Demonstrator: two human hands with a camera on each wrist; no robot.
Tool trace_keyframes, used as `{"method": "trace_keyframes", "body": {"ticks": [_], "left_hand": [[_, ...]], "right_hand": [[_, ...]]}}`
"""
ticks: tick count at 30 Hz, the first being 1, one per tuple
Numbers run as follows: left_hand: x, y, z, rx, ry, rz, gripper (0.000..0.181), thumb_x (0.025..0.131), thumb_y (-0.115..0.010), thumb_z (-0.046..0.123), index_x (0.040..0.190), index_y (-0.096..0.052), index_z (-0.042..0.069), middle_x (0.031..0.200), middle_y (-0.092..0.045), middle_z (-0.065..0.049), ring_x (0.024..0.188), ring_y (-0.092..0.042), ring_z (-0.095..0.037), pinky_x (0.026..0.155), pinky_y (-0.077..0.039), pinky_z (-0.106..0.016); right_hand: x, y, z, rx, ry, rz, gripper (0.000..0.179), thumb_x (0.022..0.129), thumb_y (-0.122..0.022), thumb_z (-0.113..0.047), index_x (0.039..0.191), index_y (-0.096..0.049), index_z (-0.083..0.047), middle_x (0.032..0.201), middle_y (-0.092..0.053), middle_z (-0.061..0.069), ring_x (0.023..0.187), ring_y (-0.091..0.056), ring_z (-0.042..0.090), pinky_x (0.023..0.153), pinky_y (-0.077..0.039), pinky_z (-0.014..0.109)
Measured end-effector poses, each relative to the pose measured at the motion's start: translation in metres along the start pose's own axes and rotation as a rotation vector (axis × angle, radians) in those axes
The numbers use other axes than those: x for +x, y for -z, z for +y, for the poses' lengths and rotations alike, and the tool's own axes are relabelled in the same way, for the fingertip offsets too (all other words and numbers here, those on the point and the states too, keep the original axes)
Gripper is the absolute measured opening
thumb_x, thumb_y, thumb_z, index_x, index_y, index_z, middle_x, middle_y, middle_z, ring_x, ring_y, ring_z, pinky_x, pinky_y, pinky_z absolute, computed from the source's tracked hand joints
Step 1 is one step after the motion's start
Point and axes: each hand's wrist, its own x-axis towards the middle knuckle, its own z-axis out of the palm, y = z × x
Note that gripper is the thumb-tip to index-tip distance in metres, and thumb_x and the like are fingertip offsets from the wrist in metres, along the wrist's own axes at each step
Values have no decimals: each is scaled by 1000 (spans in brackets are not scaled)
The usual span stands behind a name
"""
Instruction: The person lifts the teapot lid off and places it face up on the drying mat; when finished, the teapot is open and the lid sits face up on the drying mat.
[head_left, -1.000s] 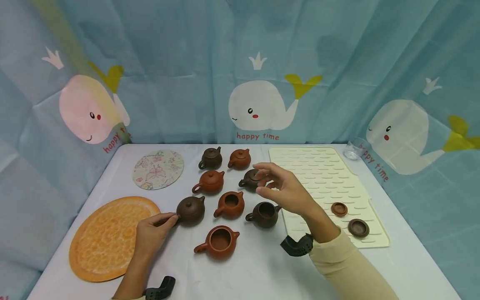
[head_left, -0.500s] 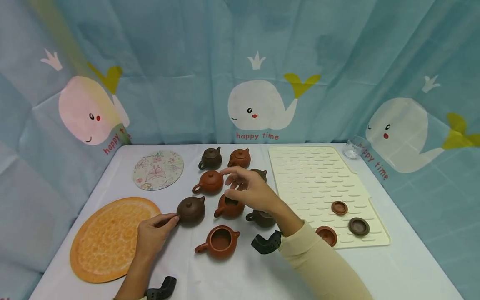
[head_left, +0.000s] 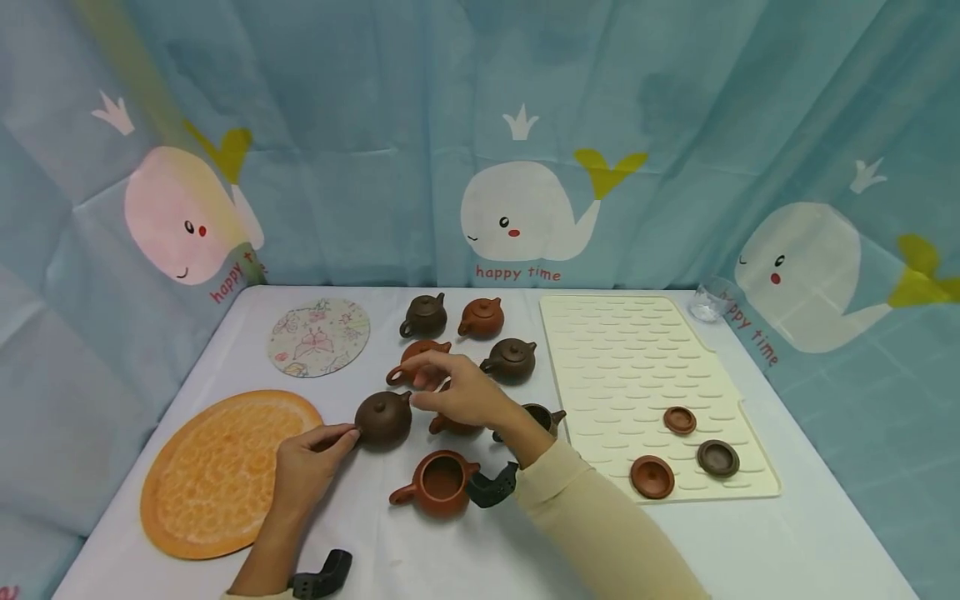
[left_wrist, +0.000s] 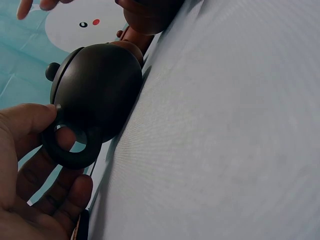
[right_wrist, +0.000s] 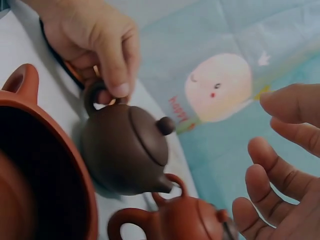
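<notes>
My left hand (head_left: 303, 471) pinches the handle of a dark brown lidded teapot (head_left: 384, 421) between thumb and fingers. In the left wrist view the thumb presses on top of the loop handle (left_wrist: 75, 157). Just right of that pot, my right hand (head_left: 472, 392) hovers with fingers spread and loosely bent, holding nothing. Beneath it, a reddish teapot (head_left: 408, 373) and another reddish pot are partly hidden. An uncovered reddish teapot (head_left: 435, 505) stands in front, and an uncovered dark one (head_left: 555, 425) sits partly behind my right wrist.
Farther back stand lidded teapots: a dark one (head_left: 426, 318), a reddish one (head_left: 483, 321) and another dark one (head_left: 512, 362). Three lids, including a reddish lid (head_left: 652, 478), lie on a cream mat (head_left: 615, 367). At left are an orange round mat (head_left: 225, 483) and a patterned round mat (head_left: 318, 337).
My right hand has moved left from above the right-hand dark teapots to beside the brown pot. The reddish lid behind its sleeve has come into view. My left hand keeps its hold.
</notes>
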Motion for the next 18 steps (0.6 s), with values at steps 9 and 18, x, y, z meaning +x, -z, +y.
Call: {"method": "trace_keyframes", "body": {"ticks": [9, 18], "left_hand": [[1, 2, -2, -15, -5, 6, 10, 82, -77, 5, 90, -77, 0, 85, -72, -8, 76, -63, -6, 66, -48, -15], [2, 0, -2, -51, 5, 3, 8, 81, -77, 2, 89, -77, 0, 83, -72, -8, 75, -64, -6, 65, -49, -16]], "right_hand": [[22, -28, 11, -38, -37, -25, 32, 86, -72, -6, 117, -66, -9, 85, -60, -4, 78, -54, 10, 70, -45, 23], [32, -44, 20, -76, -123, -49, 30, 85, -72, -5, 114, -68, -9, 79, -58, -6, 62, -51, 9, 58, -43, 20]]}}
